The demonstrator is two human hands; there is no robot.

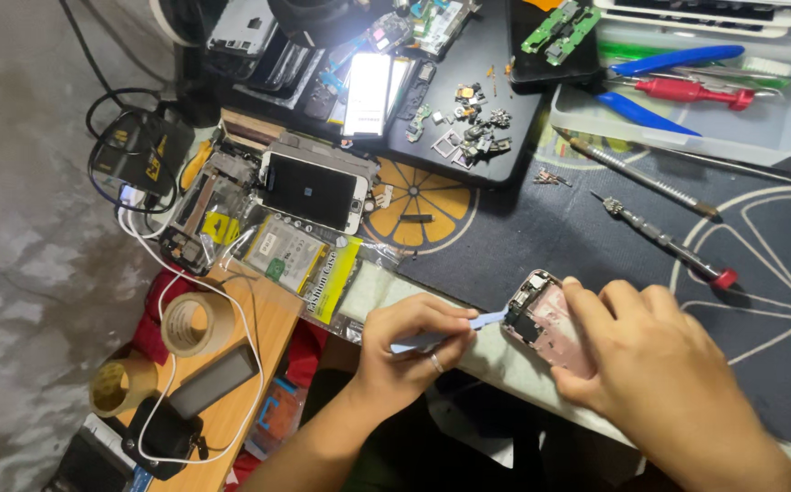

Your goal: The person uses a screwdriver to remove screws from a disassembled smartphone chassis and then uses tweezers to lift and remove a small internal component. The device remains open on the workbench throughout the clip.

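Observation:
My right hand point(650, 364) grips an opened pink phone body point(546, 319) at the near edge of the dark mat, with its circuit parts facing up. My left hand point(409, 351), a ring on one finger, pinches a light blue plastic pry tool point(454, 328). The tool's tip touches the phone's left edge.
A white phone with a dark screen point(311, 189) lies on packets at the left. Two long screwdrivers point(664, 239) rest on the mat point(760, 273). A clear tray point(687, 118) holds blue and red tools. Small parts sit on a black tray point(473, 128). Tape rolls point(193, 323) lie on a wooden board.

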